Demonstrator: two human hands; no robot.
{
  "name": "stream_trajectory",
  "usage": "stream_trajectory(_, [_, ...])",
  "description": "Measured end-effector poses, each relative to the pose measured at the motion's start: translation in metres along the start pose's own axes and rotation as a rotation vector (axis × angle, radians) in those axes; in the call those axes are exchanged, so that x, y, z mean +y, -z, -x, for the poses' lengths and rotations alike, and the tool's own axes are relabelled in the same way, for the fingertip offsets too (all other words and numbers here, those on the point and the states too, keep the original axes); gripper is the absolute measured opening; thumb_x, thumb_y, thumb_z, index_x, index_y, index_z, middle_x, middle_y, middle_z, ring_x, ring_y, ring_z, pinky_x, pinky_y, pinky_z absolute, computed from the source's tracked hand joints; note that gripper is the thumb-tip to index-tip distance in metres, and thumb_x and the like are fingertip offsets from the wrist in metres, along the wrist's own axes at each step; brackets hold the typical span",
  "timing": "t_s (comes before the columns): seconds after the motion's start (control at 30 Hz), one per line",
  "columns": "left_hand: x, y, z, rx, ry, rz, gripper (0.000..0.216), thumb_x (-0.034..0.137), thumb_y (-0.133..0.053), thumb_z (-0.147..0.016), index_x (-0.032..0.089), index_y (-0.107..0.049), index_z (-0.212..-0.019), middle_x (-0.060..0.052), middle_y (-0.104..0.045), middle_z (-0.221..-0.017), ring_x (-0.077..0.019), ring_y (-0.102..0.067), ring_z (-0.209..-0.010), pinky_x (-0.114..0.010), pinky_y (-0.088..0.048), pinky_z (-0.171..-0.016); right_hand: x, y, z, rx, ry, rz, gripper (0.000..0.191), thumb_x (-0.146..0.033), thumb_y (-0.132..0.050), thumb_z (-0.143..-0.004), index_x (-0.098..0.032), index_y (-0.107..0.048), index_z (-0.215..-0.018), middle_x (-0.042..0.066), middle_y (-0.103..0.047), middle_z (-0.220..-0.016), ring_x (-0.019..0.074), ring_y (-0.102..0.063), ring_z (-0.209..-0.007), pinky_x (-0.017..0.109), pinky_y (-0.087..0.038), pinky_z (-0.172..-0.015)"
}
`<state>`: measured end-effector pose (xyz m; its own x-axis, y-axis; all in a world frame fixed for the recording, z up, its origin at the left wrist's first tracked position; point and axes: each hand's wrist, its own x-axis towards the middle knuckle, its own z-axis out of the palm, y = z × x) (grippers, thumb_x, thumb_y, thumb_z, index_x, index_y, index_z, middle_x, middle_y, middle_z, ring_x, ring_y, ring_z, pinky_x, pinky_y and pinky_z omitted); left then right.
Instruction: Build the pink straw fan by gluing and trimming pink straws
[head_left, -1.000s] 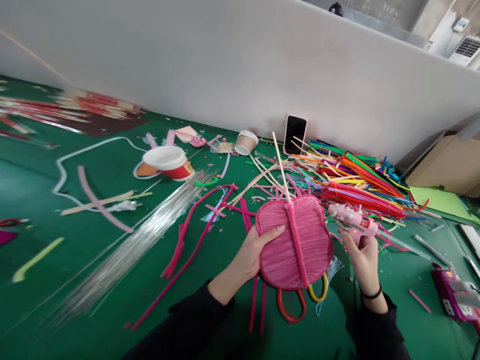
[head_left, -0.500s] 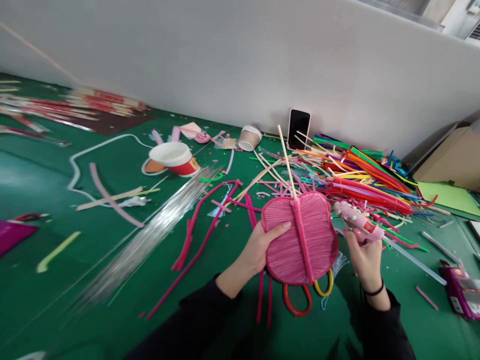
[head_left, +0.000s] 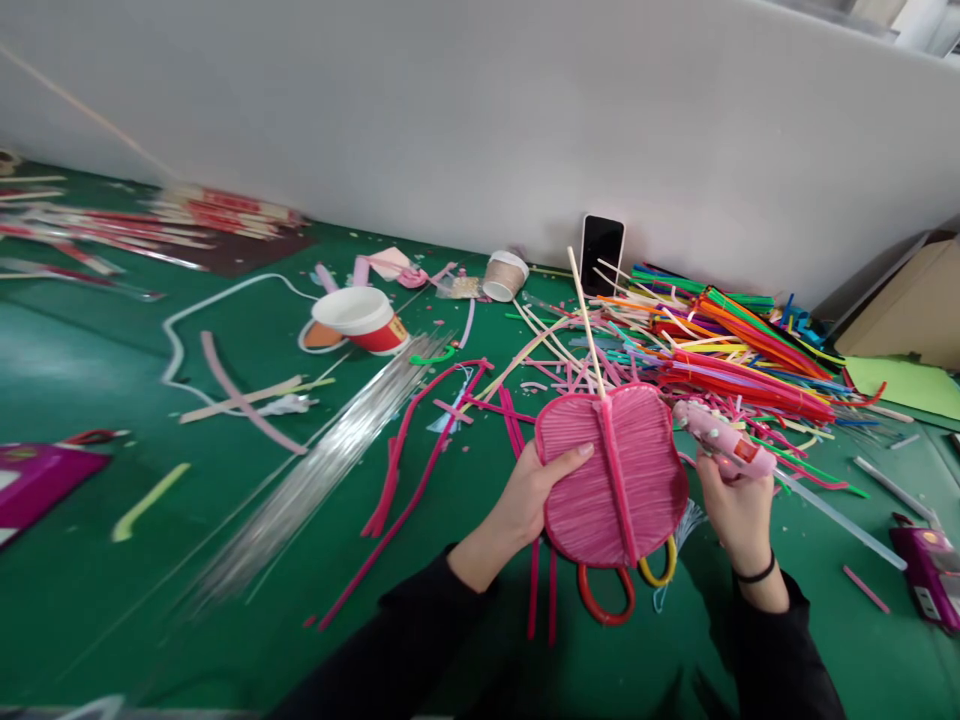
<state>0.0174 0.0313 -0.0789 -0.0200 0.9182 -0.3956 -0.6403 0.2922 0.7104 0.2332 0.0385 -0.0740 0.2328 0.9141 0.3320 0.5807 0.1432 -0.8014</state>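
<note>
A pink fan-shaped panel (head_left: 585, 510), covered in pipe cleaners, is gripped at its left edge by my left hand (head_left: 525, 500), the thumb lying on its face. A pink strip (head_left: 621, 490) runs down its middle, and a thin wooden stick (head_left: 586, 322) sticks out at the top. My right hand (head_left: 739, 515) is wrapped round a pink glue gun (head_left: 724, 440), a clear glue stick (head_left: 840, 515) coming out of its back. The gun's nozzle is close to the panel's upper right edge; whether they touch I cannot tell. Scissors with red and yellow handles (head_left: 606, 600) lie partly hidden below the panel.
Colourful pipe cleaners (head_left: 750, 350) are heaped at the back right, beside a phone (head_left: 602, 252) leaning on the wall. A paper cup (head_left: 364, 318), a bundle of clear thin rods (head_left: 330, 450) and pink pipe cleaners (head_left: 409, 500) lie left. A purple device (head_left: 930, 570) sits far right.
The whole view has shifted slightly, so things appear a little further right. Both hands keep their holds on the panel and the glue gun, with little change between them.
</note>
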Motion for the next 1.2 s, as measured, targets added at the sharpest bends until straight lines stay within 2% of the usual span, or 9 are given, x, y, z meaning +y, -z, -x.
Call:
stream_trajectory(0.17, [0.0,0.0,0.0,0.002,-0.014,-0.025,0.039,0.023,-0.09,-0.057,0.016,-0.074,-0.092,-0.005,-0.079,-0.087,-0.0241,-0.074,-0.079,-0.034,-0.06,-0.074,0.0,0.001,0.0,-0.021,0.025,0.036,0.016,-0.034,-0.057,-0.076,-0.022,-0.058,-0.065,-0.001,-0.059,-0.061,0.0145,-0.052,-0.055,0.028,-0.045,-0.057])
stream_trajectory(0.33, [0.001,-0.001,0.0,0.01,-0.013,-0.017,0.039,0.022,-0.09,-0.057,0.015,-0.074,-0.091,-0.005,-0.078,-0.085,-0.0237,-0.074,-0.078,-0.032,-0.06,-0.072,0.004,0.003,0.0,-0.04,0.144,0.117,0.027,-0.035,-0.053,-0.08,-0.023,-0.053,-0.057,-0.001,-0.052,-0.057,0.0143,-0.048,-0.054,0.029,-0.042,-0.057])
stream_trajectory(0.53, [0.001,-0.002,0.0,0.007,-0.008,-0.01,0.037,0.022,-0.09,-0.057,0.016,-0.074,-0.09,-0.004,-0.078,-0.085,-0.0232,-0.074,-0.078,-0.032,-0.06,-0.073,0.013,0.006,-0.001,-0.095,0.242,0.266,0.027,-0.032,-0.05,-0.08,-0.023,-0.057,-0.056,0.0,-0.052,-0.055,0.0151,-0.045,-0.055,0.028,-0.037,-0.055])
stream_trajectory(0.73, [0.002,-0.002,0.0,0.021,-0.01,-0.029,0.041,0.022,-0.089,-0.056,0.015,-0.073,-0.093,-0.006,-0.078,-0.088,-0.0261,-0.074,-0.083,-0.035,-0.059,-0.077,0.008,0.004,-0.001,-0.04,0.173,0.215,0.026,-0.035,-0.052,-0.078,-0.023,-0.052,-0.055,-0.001,-0.049,-0.054,0.0133,-0.042,-0.052,0.026,-0.036,-0.052])
stream_trajectory(0.87, [0.001,-0.002,-0.001,0.025,-0.01,-0.012,0.04,0.022,-0.09,-0.056,0.015,-0.073,-0.092,-0.005,-0.078,-0.087,-0.0245,-0.074,-0.081,-0.034,-0.059,-0.076,0.005,0.003,-0.001,-0.02,0.126,0.189,0.024,-0.034,-0.053,-0.077,-0.023,-0.05,-0.056,-0.003,-0.047,-0.052,0.012,-0.04,-0.048,0.026,-0.033,-0.049])
stream_trajectory(1.1, [0.003,-0.003,0.0,0.056,-0.004,0.01,0.045,0.02,-0.091,-0.053,0.015,-0.072,-0.092,-0.004,-0.078,-0.085,-0.0235,-0.073,-0.078,-0.034,-0.06,-0.075,0.002,0.004,-0.001,0.016,0.134,0.229,0.025,-0.038,-0.052,-0.077,-0.024,-0.051,-0.056,-0.001,-0.049,-0.051,0.0142,-0.044,-0.05,0.027,-0.035,-0.051])
stream_trajectory(1.2, [0.003,-0.003,0.0,0.055,-0.01,-0.007,0.045,0.022,-0.091,-0.053,0.015,-0.072,-0.093,-0.005,-0.078,-0.086,-0.0243,-0.074,-0.079,-0.034,-0.06,-0.075,0.002,0.003,0.0,0.01,0.142,0.252,0.026,-0.038,-0.052,-0.077,-0.023,-0.051,-0.056,-0.002,-0.047,-0.049,0.013,-0.04,-0.047,0.026,-0.032,-0.049])
